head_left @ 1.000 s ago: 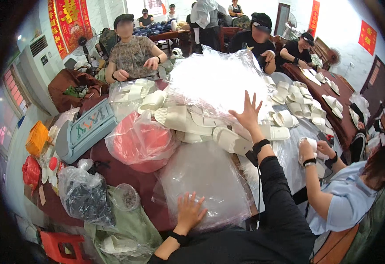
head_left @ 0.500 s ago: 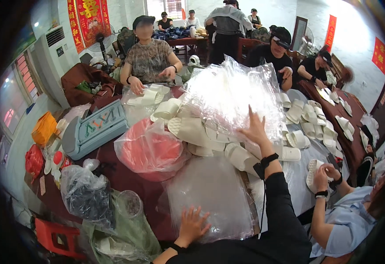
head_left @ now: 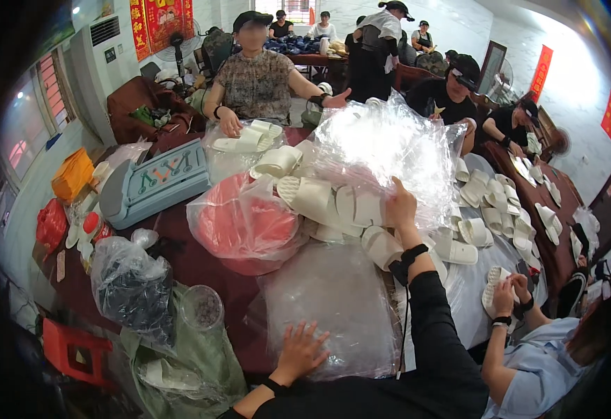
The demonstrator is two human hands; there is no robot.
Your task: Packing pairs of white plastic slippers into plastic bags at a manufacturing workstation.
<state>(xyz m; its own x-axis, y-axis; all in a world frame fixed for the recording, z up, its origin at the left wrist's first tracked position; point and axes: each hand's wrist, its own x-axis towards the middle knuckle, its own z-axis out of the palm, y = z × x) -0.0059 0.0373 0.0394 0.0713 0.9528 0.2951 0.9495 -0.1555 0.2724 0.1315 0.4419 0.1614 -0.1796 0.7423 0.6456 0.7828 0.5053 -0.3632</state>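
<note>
My left hand (head_left: 304, 353) rests with spread fingers on a stack of clear plastic bags (head_left: 333, 304) at the table's near side. Farther out, my right hand (head_left: 402, 206) reaches to the lower edge of a tall, shiny pile of clear plastic bags (head_left: 382, 143). Its fingers are drawn together, the index finger pointing up; what they pinch is hidden. Right beside it lies a cream slipper (head_left: 355, 207), with another slipper (head_left: 311, 197) to its left. A third slipper (head_left: 382, 248) lies just below my right wrist.
A red bundle in clear plastic (head_left: 246, 220) and a grey-blue board-like case (head_left: 162, 183) fill the left. Many slippers (head_left: 490, 192) cover the right. Co-workers sit across and at right, one handling a slipper (head_left: 492, 290). A red stool (head_left: 75, 353) stands lower left.
My right hand has gone from spread fingers over the bag pile to drawn-together fingers beside the slipper. My left hand stays on the bags. The co-worker across has stretched an arm toward the pile.
</note>
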